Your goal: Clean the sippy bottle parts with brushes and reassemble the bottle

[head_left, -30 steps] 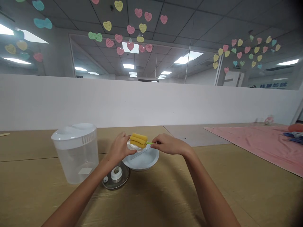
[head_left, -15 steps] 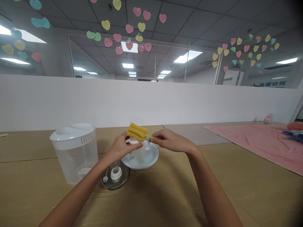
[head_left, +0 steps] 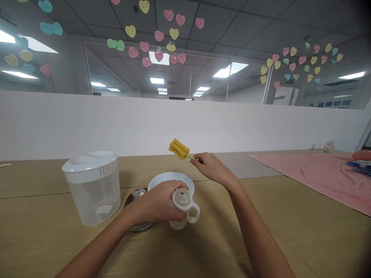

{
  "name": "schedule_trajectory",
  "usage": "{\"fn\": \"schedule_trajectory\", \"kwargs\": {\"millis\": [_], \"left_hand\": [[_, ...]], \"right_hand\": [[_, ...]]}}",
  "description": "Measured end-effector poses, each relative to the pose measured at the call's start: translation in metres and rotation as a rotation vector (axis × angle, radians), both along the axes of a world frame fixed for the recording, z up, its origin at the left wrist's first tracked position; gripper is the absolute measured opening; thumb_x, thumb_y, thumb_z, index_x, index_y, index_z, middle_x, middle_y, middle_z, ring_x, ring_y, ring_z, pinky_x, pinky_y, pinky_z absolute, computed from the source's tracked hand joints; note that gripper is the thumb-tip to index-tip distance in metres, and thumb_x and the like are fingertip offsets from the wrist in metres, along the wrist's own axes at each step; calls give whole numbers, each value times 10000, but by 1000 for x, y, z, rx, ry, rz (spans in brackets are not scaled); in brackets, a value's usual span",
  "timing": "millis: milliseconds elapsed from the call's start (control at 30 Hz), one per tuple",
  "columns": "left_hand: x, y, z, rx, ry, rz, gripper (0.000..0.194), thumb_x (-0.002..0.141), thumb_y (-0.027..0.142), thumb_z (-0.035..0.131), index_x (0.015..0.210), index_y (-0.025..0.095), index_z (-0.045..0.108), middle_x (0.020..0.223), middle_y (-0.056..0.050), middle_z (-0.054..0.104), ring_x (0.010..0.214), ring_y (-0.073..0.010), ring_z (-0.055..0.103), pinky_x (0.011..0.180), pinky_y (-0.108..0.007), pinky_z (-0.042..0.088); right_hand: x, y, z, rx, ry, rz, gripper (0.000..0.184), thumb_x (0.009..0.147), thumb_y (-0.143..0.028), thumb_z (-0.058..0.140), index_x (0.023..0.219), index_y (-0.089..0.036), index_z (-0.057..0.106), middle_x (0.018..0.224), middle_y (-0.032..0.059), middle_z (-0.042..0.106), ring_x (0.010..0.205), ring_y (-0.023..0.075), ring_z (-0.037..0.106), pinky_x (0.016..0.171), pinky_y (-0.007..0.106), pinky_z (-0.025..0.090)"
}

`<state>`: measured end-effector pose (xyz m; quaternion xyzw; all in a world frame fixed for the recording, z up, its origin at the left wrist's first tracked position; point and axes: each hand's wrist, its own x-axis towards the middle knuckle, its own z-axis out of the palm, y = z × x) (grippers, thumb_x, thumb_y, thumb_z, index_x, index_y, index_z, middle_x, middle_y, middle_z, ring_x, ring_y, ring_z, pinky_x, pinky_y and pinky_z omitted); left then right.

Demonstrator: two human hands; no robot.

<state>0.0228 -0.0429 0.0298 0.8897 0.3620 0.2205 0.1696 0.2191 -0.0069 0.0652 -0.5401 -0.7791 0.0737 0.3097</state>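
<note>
My left hand [head_left: 162, 200] is closed around a clear baby bottle [head_left: 182, 197] with a white handle, its open mouth tilted toward me. Between the fingers of my right hand [head_left: 210, 166] is the thin green stem of a yellow sponge bottle brush [head_left: 179, 149], held up and apart from the bottle. A white bowl [head_left: 156, 178] stands just behind the bottle, partly hidden by my left hand. Below my left wrist lies a round metal tray [head_left: 142, 227] with a clear part [head_left: 139, 193] on it; my forearm covers much of the tray.
A clear plastic bucket [head_left: 89, 189] with a white lid stands on the table [head_left: 185, 255] to the left. A pink cloth [head_left: 313, 173] covers the right side, with blue and red items at its far end. The white wall [head_left: 185, 127] rises behind the table.
The brush has moved up and to the right, away from the bottle. My left hand has brought the bottle down and toward me, in front of the bowl, its mouth now facing me.
</note>
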Motion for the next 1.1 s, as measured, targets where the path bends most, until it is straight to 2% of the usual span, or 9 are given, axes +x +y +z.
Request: {"fn": "schedule_trajectory", "kwargs": {"millis": [167,300,433,567,633,733,933,1033,1100], "left_hand": [[0,0,-3,199,49,-13,409,656,325,643,1051,250,565,1059,-16,574,984,-202,518,832,-303,418],[-5,15,-6,481,49,152,418,692,210,611,1102,230,539,1014,-43,555,944,-198,514,794,-302,431],[-8,37,-16,827,306,320,353,768,65,469,1100,167,533,993,-89,560,924,-233,491,769,-354,407],[-15,59,-29,919,535,337,302,801,19,384,1001,145,572,908,-95,576,873,-236,498,731,-365,390],[-20,67,-33,888,529,319,326,778,7,406,1014,156,575,920,-91,576,888,-235,496,744,-364,388],[-26,72,-33,775,344,319,380,735,75,516,1096,188,553,987,-84,563,929,-234,492,788,-360,393],[-19,51,-16,268,-208,288,637,665,391,639,1245,225,435,1094,-57,553,991,-215,529,839,-329,437],[-9,28,-6,-56,-223,152,654,680,449,614,1264,231,417,1106,-43,577,952,-201,565,803,-301,460],[-1,13,-5,-117,-161,63,611,671,434,622,1227,240,463,1129,-32,577,971,-202,560,829,-293,447]], "right_hand": [[0,-1,0,6,2,-1,315,836,-394,374,597,-188,371,536,-32,367,496,98,297,470,249,211],[0,-3,1,20,-1,16,322,834,-396,380,589,-188,374,530,-33,369,501,98,303,475,247,215],[0,-3,1,20,-1,19,318,837,-393,375,592,-191,359,528,-35,359,499,98,299,471,244,216],[0,-3,0,9,-5,5,319,838,-391,371,591,-193,329,526,-37,356,489,96,296,465,245,210],[0,-3,0,11,-10,6,316,839,-391,372,594,-193,347,531,-34,370,494,97,306,466,244,213],[1,-3,0,12,-19,11,309,841,-390,373,606,-191,390,541,-28,399,503,100,323,472,242,218],[1,0,-1,23,-50,-16,293,835,-357,388,608,-182,445,559,-13,440,518,106,358,488,240,235],[0,1,-1,31,-63,-20,290,834,-339,393,595,-180,439,564,-10,448,519,106,361,492,241,238],[1,0,-1,29,-59,-14,288,833,-337,394,593,-182,426,565,-13,443,513,103,351,484,240,235]]}}
